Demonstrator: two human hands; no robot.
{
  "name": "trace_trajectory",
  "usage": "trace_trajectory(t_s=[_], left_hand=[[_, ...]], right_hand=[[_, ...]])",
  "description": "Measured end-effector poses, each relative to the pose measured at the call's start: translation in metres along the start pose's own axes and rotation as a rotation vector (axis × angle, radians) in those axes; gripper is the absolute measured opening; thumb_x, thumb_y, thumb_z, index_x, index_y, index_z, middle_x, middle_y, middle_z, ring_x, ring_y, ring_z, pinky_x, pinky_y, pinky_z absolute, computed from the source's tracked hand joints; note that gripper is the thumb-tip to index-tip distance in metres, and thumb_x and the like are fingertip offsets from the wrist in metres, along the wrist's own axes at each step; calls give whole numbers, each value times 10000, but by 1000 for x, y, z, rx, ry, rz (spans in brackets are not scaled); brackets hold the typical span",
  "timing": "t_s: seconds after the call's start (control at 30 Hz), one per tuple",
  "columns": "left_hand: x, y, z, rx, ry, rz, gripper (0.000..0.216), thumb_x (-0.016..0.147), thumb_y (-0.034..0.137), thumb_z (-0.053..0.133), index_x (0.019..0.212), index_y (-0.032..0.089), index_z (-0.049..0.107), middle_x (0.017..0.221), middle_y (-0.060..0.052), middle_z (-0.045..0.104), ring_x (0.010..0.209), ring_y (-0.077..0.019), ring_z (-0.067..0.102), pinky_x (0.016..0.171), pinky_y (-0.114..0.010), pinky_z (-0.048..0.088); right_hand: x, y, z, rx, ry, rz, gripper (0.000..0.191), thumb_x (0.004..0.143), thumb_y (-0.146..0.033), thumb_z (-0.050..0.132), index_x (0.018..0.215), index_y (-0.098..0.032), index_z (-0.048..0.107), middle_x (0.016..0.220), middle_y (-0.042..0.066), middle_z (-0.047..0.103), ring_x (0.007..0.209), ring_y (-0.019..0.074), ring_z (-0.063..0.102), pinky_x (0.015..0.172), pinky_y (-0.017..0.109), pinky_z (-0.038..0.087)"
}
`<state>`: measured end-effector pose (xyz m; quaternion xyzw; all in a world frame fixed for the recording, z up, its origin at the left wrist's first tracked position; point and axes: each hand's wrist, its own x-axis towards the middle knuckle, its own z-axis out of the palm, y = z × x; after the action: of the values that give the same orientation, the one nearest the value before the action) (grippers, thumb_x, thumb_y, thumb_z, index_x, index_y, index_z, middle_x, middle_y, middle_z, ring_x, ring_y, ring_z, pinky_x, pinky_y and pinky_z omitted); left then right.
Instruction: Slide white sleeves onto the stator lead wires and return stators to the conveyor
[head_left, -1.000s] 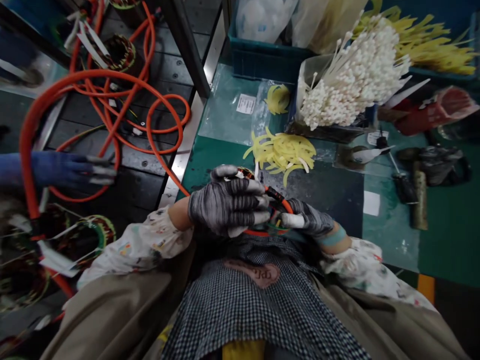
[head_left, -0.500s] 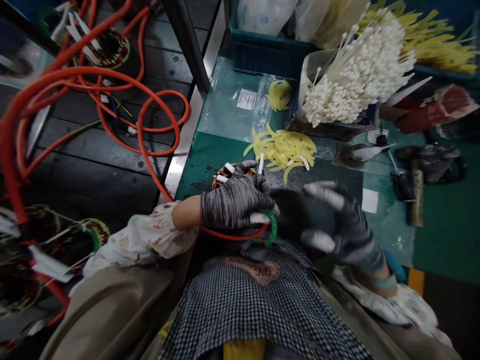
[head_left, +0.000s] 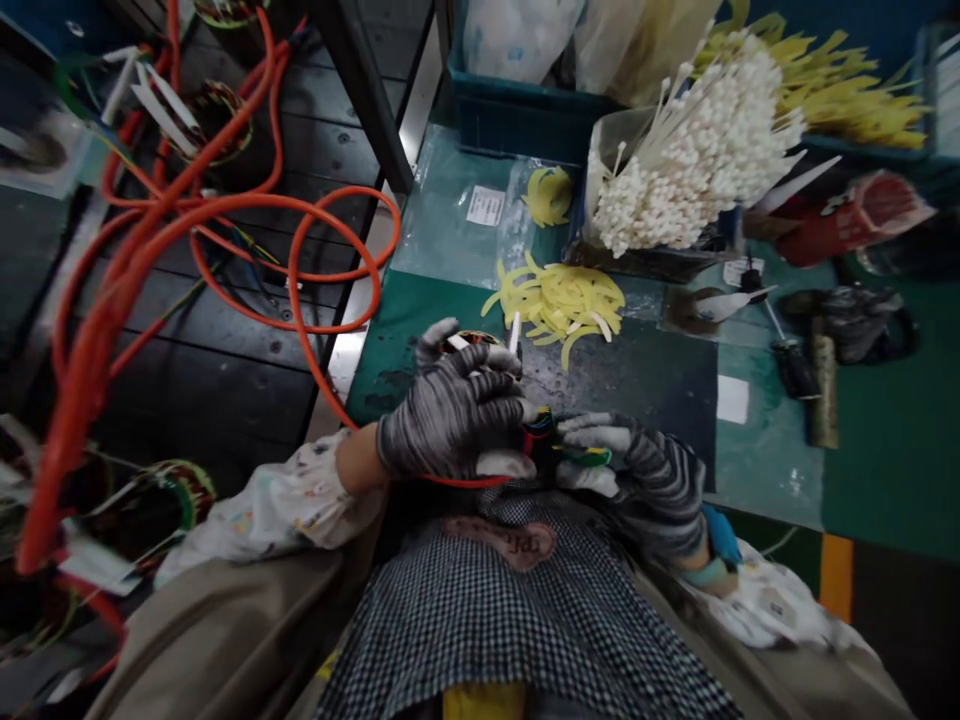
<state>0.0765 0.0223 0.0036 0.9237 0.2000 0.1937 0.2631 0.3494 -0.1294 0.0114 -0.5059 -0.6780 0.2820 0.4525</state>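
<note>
My left hand (head_left: 457,410), in a grey striped glove, pinches the end of a red cable (head_left: 469,482), where thin coloured wires stick out. Under and behind its fingers is a wire-wound ring (head_left: 480,338), like a motor stator, mostly hidden. A white sleeve (head_left: 514,332) stands up from it. My right hand (head_left: 637,470), gloved alike, is just to the right, thumb and fingers closed on a green strip (head_left: 592,457) close to the cable end. Whether the strip is still joined to the wires I cannot tell.
Yellow curved strips (head_left: 559,300) lie beyond my hands. Behind them stands a box of white-tipped sticks (head_left: 690,165). A screwdriver (head_left: 795,368) lies at the right. Orange-red cables (head_left: 225,205) loop over the dark slatted surface at the left, among other wound rings.
My right hand has come left from open space and closed on the green strip. The green curved piece by my left fingers has moved right, and thin wires now show at the cable end.
</note>
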Motion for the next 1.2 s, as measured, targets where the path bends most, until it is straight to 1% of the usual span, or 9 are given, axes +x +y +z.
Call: trace_trajectory(t_s=[0.1, 0.17, 0.3, 0.43, 0.5, 0.57, 0.77, 0.93, 1.2], left_hand=[[-15, 5, 18, 121, 87, 57, 202, 1140, 438, 788, 1337, 410, 822, 1276, 24, 904, 1406, -370, 797, 1440, -703, 342], [-23, 10, 28, 176, 161, 82, 284, 1145, 273, 740, 1385, 412, 801, 1310, 39, 903, 1401, -338, 813, 1394, -646, 423], [-29, 10, 20, 263, 263, 92, 191, 1133, 341, 763, 1309, 405, 802, 1222, 47, 913, 1304, -308, 841, 1396, -640, 428], [-4, -25, -23, 125, 167, -95, 160, 1119, 390, 698, 1025, 338, 817, 1094, 1, 888, 1102, -299, 832, 1363, -674, 470], [23, -54, -37, 162, 143, -322, 203, 1134, 375, 669, 1098, 275, 841, 1163, -82, 881, 1115, -322, 824, 1208, -633, 592], [56, -84, -39, 195, 18, -383, 222, 1059, 392, 798, 1191, 229, 871, 1199, -129, 885, 1133, -365, 832, 1098, -613, 643], [127, -134, -16, 318, -229, -323, 483, 877, 345, 982, 1349, 280, 901, 1553, -174, 799, 1490, -523, 695, 1306, -803, 435], [139, -154, -5, 314, -347, -186, 390, 891, 388, 952, 1268, 291, 931, 1612, -167, 763, 1526, -508, 639, 1288, -759, 420], [135, -162, -8, 349, -271, -181, 333, 1070, 476, 707, 1236, 258, 896, 1318, -143, 856, 1359, -431, 709, 1272, -682, 434]], right_hand=[[1, -4, 12, 57, 72, 84, 289, 1059, -300, 983, 1335, -354, 914, 1247, 18, 974, 1083, 295, 964, 961, 411, 826], [6, -8, 24, 138, 229, 181, 199, 1043, -354, 1008, 1223, -347, 923, 1149, 1, 976, 996, 269, 956, 901, 379, 817], [16, -11, 61, 514, 508, 403, 307, 1057, -622, 959, 1056, -333, 855, 988, -2, 927, 850, 230, 901, 808, 353, 785], [6, -3, 92, 925, 248, 507, 414, 1045, -710, 924, 1028, -324, 775, 1016, 16, 880, 941, 251, 891, 921, 423, 782], [-5, 4, 99, 925, 130, 460, 369, 1031, -655, 959, 1033, -324, 796, 1052, 23, 883, 1014, 252, 888, 978, 424, 772], [-15, 11, 103, 861, 119, 369, 286, 1028, -576, 985, 1056, -332, 838, 1068, 32, 891, 1083, 260, 881, 1008, 424, 764], [-17, 34, 90, 534, 252, 109, 135, 1062, -389, 975, 1168, -363, 896, 1139, 40, 919, 1094, 257, 871, 1151, 480, 706], [21, 68, 66, 400, 338, 102, 227, 1041, -523, 962, 1037, -323, 857, 1029, 33, 905, 1058, 278, 864, 1085, 513, 728], [30, 75, 62, 540, 319, 153, 256, 1032, -510, 973, 1030, -304, 822, 1036, 34, 873, 950, 252, 832, 933, 447, 728]])
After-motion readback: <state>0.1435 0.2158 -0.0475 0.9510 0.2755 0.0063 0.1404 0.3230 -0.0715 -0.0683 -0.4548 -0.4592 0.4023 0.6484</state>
